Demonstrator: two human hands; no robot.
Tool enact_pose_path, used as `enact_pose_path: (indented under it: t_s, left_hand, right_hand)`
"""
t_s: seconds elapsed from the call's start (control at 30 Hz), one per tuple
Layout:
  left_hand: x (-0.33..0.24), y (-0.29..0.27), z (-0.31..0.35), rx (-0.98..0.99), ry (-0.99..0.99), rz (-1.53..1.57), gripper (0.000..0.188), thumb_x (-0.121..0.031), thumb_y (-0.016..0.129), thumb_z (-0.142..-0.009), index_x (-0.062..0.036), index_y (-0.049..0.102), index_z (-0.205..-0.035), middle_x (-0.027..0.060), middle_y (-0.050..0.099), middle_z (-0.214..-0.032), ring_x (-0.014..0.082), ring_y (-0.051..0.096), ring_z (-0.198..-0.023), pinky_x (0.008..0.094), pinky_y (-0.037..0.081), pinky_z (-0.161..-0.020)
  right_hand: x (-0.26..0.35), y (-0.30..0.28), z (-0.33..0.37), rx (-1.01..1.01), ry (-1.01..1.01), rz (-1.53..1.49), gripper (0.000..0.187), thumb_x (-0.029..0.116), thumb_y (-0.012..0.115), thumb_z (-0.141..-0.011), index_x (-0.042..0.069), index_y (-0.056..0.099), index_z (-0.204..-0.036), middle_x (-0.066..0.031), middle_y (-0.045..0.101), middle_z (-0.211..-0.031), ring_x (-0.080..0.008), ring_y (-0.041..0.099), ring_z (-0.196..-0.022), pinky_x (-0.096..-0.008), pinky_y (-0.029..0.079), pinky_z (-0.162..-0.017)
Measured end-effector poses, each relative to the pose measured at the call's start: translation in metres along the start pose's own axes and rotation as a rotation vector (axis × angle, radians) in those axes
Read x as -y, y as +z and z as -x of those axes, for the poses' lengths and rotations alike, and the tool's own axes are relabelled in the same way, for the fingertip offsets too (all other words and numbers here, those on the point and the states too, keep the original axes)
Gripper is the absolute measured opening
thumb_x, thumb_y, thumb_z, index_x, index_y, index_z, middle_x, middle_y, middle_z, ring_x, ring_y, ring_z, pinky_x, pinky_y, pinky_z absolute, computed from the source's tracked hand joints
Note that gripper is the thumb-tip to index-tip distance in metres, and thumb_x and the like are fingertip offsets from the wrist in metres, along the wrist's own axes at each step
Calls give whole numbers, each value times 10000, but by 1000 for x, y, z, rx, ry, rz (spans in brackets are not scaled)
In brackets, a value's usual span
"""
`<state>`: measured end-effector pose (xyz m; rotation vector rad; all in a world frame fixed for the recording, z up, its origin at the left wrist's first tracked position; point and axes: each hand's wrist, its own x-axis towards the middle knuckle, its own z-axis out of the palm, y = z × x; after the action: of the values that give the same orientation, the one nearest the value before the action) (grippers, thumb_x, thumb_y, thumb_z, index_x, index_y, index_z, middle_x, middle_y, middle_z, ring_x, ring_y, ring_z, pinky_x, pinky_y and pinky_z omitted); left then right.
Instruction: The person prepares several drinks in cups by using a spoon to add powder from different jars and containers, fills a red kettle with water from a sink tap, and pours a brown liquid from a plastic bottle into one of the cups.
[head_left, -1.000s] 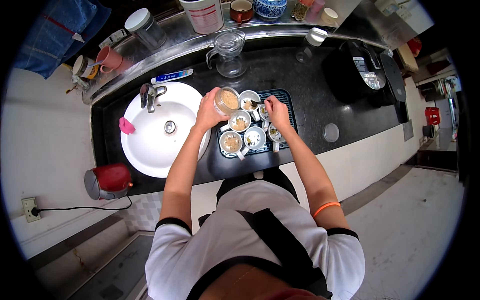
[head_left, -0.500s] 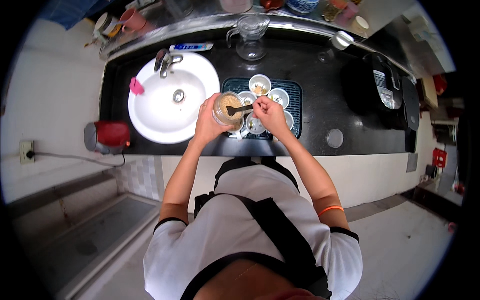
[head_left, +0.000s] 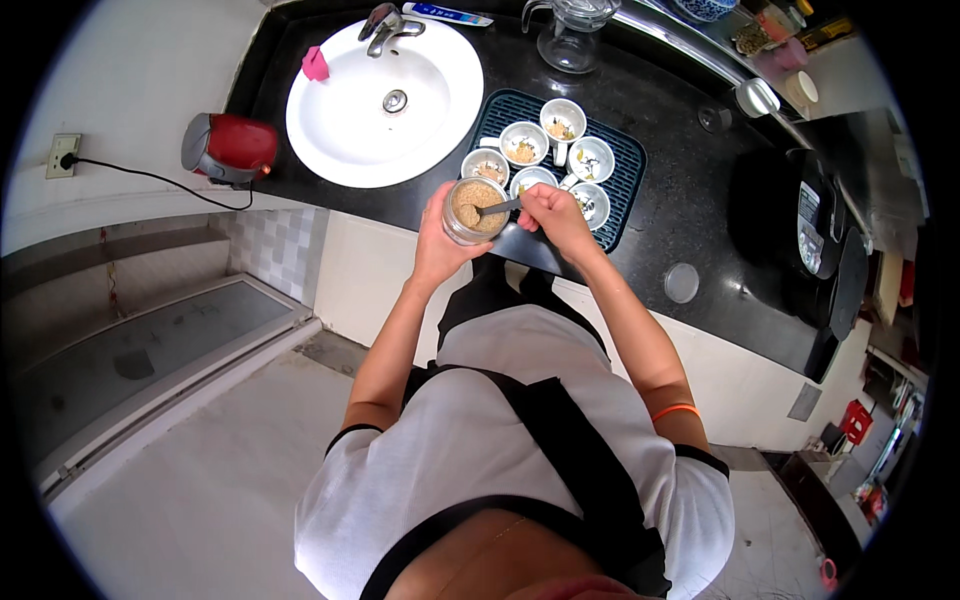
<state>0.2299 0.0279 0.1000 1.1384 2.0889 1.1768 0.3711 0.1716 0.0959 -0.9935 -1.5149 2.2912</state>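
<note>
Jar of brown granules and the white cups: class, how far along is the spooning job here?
Done: all five white cups on the dark mat already hold some filling. In hand: left hand holds the jar; right hand dips a spoon into it. Left: whether every cup has brown granules is unclear.

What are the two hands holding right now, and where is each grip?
The left hand holds the glass jar of brown granules around its side wall. The right hand holds the spoon by its handle end, bowl in the jar.

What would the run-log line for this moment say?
left hand: holds jar of brown granules | right hand: spoon in jar | white cups on mat
</note>
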Motion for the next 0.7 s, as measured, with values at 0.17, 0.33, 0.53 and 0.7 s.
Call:
enact_pose_path:
  t_s: [0.17, 0.33, 0.53, 0.7]
  left_hand:
    - [-11, 12, 4, -42, -19, -16, 941, -77, 836, -467, -25, 328, -1257, 117, 432, -1197, 229, 444, -1121, 327, 369, -956]
    - [-20, 17, 5, -58, -58, -91, 932, -67, 828, -466, -47, 334, -1256, 119, 418, -1212, 254, 433, -1122, 347, 358, -959]
    - [-11, 19, 6, -144, -65, -57, 895, -81, 820, -453, -88, 375, -1229, 122, 470, -1155, 311, 425, -1096, 390, 346, -941]
    - [-10, 14, 7, -144, -61, -61, 901, -82, 822, -453, -88, 370, -1233, 127, 466, -1160, 313, 422, -1099, 394, 344, -944]
  right_hand:
    - [-5, -15, 3, -6, 35, -36, 149, 147, 514, -860, 29, 557, -779, -29, 585, -644, -80, 520, -569, -203, 417, -563]
    - [2, -30, 6, -47, 13, -90, 132, 147, 517, -863, 41, 547, -790, -25, 573, -656, -80, 510, -578, -197, 403, -563]
    - [1, -61, 1, -131, -28, -113, 137, 144, 527, -862, 30, 560, -795, -23, 587, -657, -75, 514, -568, -200, 417, -563]
    - [-20, -74, -7, -277, -175, 263, 152, 151, 541, -852, 18, 556, -780, -39, 585, -619, -100, 545, -561, -239, 431, -521]
